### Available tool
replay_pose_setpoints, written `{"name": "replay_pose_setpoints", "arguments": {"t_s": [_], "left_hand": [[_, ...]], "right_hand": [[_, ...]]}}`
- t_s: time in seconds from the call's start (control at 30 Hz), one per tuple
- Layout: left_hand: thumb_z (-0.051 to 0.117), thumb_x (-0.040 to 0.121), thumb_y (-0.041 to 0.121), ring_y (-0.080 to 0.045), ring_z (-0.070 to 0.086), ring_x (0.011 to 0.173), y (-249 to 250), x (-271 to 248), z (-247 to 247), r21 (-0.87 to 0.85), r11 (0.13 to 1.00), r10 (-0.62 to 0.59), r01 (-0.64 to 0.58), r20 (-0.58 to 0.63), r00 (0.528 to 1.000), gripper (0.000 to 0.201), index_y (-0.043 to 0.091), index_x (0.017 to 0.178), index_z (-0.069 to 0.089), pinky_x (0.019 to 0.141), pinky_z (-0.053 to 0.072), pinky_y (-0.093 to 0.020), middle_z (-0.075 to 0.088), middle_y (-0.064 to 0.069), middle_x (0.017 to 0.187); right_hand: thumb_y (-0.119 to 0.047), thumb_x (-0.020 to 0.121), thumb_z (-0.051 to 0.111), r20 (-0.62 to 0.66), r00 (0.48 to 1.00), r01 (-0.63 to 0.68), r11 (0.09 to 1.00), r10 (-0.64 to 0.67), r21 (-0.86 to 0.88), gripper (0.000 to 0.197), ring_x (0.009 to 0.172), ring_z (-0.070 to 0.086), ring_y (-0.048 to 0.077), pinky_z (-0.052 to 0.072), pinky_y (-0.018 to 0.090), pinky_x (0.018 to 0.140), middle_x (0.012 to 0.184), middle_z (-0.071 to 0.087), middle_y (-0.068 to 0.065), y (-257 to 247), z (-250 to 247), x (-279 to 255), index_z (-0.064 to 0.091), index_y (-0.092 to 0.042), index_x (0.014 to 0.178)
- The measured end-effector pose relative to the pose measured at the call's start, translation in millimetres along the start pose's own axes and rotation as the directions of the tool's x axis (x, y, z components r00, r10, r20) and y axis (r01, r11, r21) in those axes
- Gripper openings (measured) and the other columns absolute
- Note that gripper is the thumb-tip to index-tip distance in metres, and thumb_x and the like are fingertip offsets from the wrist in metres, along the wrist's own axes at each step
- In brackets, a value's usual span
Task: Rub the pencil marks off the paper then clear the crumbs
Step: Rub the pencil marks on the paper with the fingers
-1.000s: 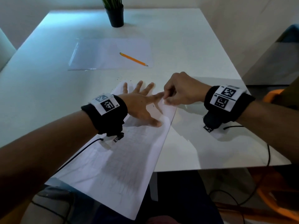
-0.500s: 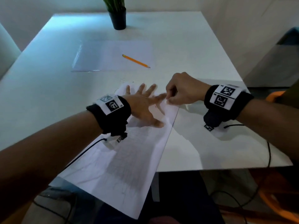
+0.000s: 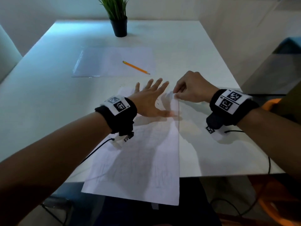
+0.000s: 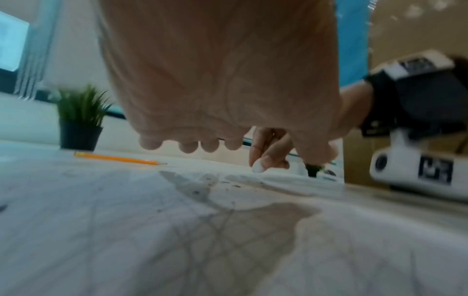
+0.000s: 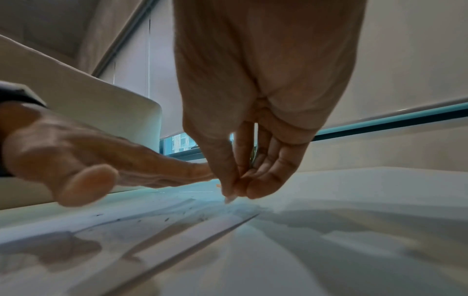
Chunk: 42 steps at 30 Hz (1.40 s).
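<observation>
A white paper (image 3: 143, 160) with faint pencil hatching lies on the table and overhangs its front edge. My left hand (image 3: 151, 101) is spread on the paper's upper part, fingers straight and apart, thumb toward the right edge. My right hand (image 3: 176, 95) pinches a small white eraser (image 4: 258, 169) between thumb and fingertips, its tip down at the paper's upper right corner. Dark crumbs (image 4: 228, 184) lie on the paper between the two hands, also seen as crumbs (image 5: 164, 219) in the right wrist view.
An orange pencil (image 3: 136, 67) lies on a clear plastic sleeve (image 3: 105, 62) farther back. A potted plant (image 3: 119, 17) stands at the table's far edge. The table's front edge (image 3: 228, 174) is close to me. An orange chair (image 3: 273, 101) is at the right.
The paper has turned so its right edge runs straight toward me. My left fingers have drawn apart from the right hand, which still holds the eraser at the upper right corner.
</observation>
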<state>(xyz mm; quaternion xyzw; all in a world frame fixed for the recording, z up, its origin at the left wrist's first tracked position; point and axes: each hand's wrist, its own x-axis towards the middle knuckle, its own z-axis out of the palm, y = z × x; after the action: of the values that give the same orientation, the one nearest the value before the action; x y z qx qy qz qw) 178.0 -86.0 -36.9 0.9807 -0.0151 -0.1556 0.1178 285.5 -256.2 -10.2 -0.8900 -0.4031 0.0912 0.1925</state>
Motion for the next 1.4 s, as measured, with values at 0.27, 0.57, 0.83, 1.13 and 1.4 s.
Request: {"name": "replay_pose_setpoints", "arguments": {"t_s": [0.27, 0.57, 0.83, 1.13, 1.4], "left_hand": [[0.049, 0.075, 0.086, -0.022, -0.021, 0.150, -10, 5, 3, 0.073, 0.997, 0.009, -0.025, 0.211, 0.978, 0.109, 0.045, 0.153, -0.014, 0.117, -0.009, -0.064, -0.024, 0.008, 0.163], [0.050, 0.071, 0.089, -0.025, -0.024, 0.149, -1, 4, -5, 0.159, 0.987, -0.068, 0.030, 0.238, 0.969, 0.111, 0.049, 0.151, -0.015, 0.112, -0.016, -0.067, -0.025, 0.011, 0.162], [0.047, 0.071, 0.090, -0.026, -0.023, 0.149, -2, 3, -3, 0.157, 0.987, -0.078, 0.039, 0.250, 0.965, 0.108, 0.051, 0.150, -0.015, 0.112, -0.015, -0.068, -0.028, 0.012, 0.161], [0.044, 0.069, 0.092, -0.027, -0.024, 0.149, 0, 2, -1, 0.178, 0.984, -0.076, 0.033, 0.239, 0.968, 0.104, 0.053, 0.151, -0.006, 0.112, -0.014, -0.069, -0.029, 0.010, 0.161], [0.043, 0.065, 0.095, -0.028, -0.027, 0.148, -3, 6, 2, 0.185, 0.983, -0.063, 0.018, 0.243, 0.968, 0.107, 0.055, 0.150, -0.006, 0.110, -0.016, -0.070, -0.031, 0.009, 0.160]], "right_hand": [[-0.007, 0.078, 0.071, 0.029, 1.000, -0.007, 1.000, 0.008, -0.024, 0.010, 0.076, 0.068, 0.012, 0.055, 0.024, 0.070, 0.079, 0.074, 0.001, 1, 11, 8, 0.080, -0.008, 0.083], [-0.010, 0.076, 0.073, 0.166, 0.981, 0.103, 0.994, -0.096, -0.036, 0.006, 0.072, 0.069, 0.012, 0.057, 0.028, 0.069, 0.073, 0.074, -0.002, -14, 15, 1, 0.078, -0.012, 0.074], [-0.010, 0.075, 0.072, 0.243, 0.965, 0.110, 0.993, -0.097, -0.043, 0.008, 0.067, 0.065, 0.010, 0.050, 0.021, 0.061, 0.067, 0.070, -0.003, -22, 17, -5, 0.075, -0.014, 0.069], [-0.013, 0.073, 0.072, 0.292, 0.946, 0.157, 0.987, -0.139, -0.041, 0.006, 0.057, 0.057, 0.003, 0.047, 0.022, 0.059, 0.061, 0.064, -0.009, -35, 25, -10, 0.073, -0.016, 0.068], [-0.013, 0.075, 0.074, 0.266, 0.950, 0.175, 0.984, -0.163, -0.019, 0.005, 0.064, 0.062, 0.007, 0.048, 0.022, 0.063, 0.068, 0.070, -0.005, -38, 26, -12, 0.075, -0.015, 0.071]]}}
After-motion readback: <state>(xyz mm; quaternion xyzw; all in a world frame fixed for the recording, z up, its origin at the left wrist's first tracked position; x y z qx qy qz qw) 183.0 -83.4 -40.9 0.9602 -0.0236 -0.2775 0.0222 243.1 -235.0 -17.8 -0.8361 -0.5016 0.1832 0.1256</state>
